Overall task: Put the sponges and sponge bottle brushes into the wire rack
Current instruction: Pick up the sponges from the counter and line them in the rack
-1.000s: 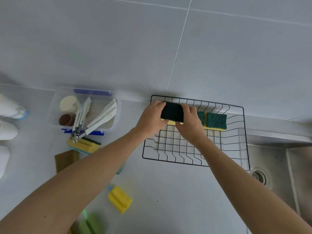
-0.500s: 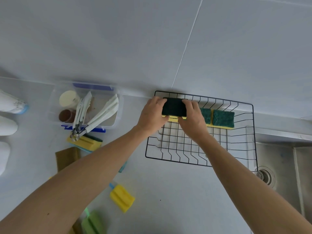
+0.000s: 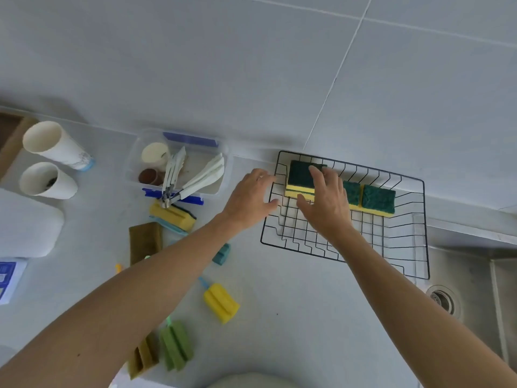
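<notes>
Both hands have just let go of the dark green and yellow sponge (image 3: 300, 177), which half a second ago was pinched between them over the far left of the wire rack (image 3: 414, 264). Now the sponge sits in the rack's far-left corner, in a row with two more green-topped sponges (image 3: 377, 201) to its right along the far wall. Left hand (image 3: 249, 198) is open, fingers spread, pulled back just outside the rack's left edge, holding nothing. Right hand (image 3: 326, 203) is open too, fingertips on or just above the sponge, not gripping; contact is hard to tell. So this sponge looks placed. Left to go, on the counter left and near: a yellow sponge (image 3: 173, 215) by the clear tub (image 3: 223, 152), a yellow brush head (image 3: 221, 302), a green one (image 3: 176, 345), an olive one (image 3: 142, 359), and a small teal piece (image 3: 222, 253).
</notes>
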